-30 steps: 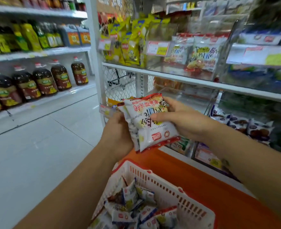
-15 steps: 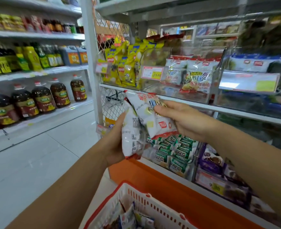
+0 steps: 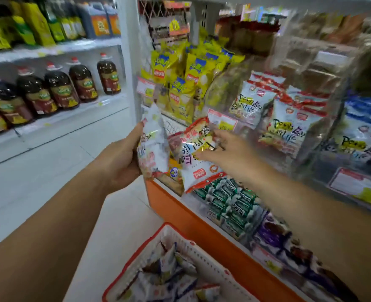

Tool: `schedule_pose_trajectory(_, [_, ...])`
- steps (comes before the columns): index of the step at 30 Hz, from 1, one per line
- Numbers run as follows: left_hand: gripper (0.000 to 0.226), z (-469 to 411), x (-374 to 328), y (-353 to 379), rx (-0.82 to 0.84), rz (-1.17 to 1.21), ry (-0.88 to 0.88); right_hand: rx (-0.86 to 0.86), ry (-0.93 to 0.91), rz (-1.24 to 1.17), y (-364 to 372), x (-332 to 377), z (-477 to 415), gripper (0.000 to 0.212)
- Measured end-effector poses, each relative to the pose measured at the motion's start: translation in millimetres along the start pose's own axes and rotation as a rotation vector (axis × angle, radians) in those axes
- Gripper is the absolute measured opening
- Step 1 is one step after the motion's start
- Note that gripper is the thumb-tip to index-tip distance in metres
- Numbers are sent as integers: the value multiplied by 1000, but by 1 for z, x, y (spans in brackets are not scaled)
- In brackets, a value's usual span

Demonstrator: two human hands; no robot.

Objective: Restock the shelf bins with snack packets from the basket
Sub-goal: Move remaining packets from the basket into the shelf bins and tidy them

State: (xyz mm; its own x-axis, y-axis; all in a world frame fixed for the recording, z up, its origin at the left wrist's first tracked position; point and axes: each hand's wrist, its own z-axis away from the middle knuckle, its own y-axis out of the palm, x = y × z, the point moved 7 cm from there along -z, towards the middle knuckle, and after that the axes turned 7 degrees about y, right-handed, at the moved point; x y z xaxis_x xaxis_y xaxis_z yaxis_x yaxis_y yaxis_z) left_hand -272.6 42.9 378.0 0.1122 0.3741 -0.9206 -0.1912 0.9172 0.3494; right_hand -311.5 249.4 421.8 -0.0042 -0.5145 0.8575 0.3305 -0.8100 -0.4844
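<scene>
White, red-edged and black-lettered, the snack packet (image 3: 196, 171) sits pinched by our right hand (image 3: 228, 153); fingers of our left hand (image 3: 119, 160) curl round a second packet (image 3: 153, 138) just beside.

Two snack packets are held mid-frame: the left packet (image 3: 154, 138) in the left grip (image 3: 121, 155), the right packet (image 3: 198, 164) in the right grip (image 3: 226, 149). One red-rimmed basket (image 3: 204, 256) sits at lower centre, its packets too blurred to count. Six dark oil bottles (image 3: 83, 83) line the left shelf (image 3: 75, 111). Three matching white bin packets (image 3: 252, 103) face out at right; the yellow chip bags (image 3: 193, 73) are too crowded to count.
</scene>
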Motion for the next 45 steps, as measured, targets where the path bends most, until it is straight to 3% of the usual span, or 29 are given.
schedule_pose_trajectory(4, [54,28,-32,14,99,28,-77,-7,28,260,-31,37,11,71])
schedule_pose_trajectory(9, [64,62,-64,54,367,-141,-188,153,106,274,-56,78,36,63])
schedule_pose_trajectory(11, [53,70,-72,73,427,-211,-221,182,130,264,-66,89,42,57])
schedule_pose_trajectory(13, [42,72,-82,86,388,-179,-228,148,130,203,-75,93,44,53])
schedule_pose_trajectory(17, [55,67,-84,104,296,-23,-241,126,227,-430,-86,70,48,43])
schedule_pose_trajectory(22, [47,50,-77,140,239,158,-201,161,204,-307,-95,56,49,31])
schedule_pose_trajectory(27, [49,7,-90,146,236,185,-98,-164,146,-313,-149,62,14,45])
schedule_pose_trajectory(30, [42,-27,-101,131,171,124,19,-371,94,-80,-170,67,-11,38])
schedule_pose_trajectory(33, [35,-58,-107,115,47,90,110,-462,81,157,-171,65,-36,39])
schedule_pose_trajectory(36, [35,-77,-113,99,-19,38,173,-423,151,474,-157,57,-65,47])
schedule_pose_trajectory(39, [31,-93,-116,90,33,4,195,-341,270,705,-146,41,-90,58])
schedule_pose_trajectory(42, [18,-107,-122,89,145,-91,225,-248,327,883,-132,31,-112,50])
schedule_pose_trajectory(45, [22,-121,-126,84,134,-117,223,-235,310,1024,-121,28,-127,49])
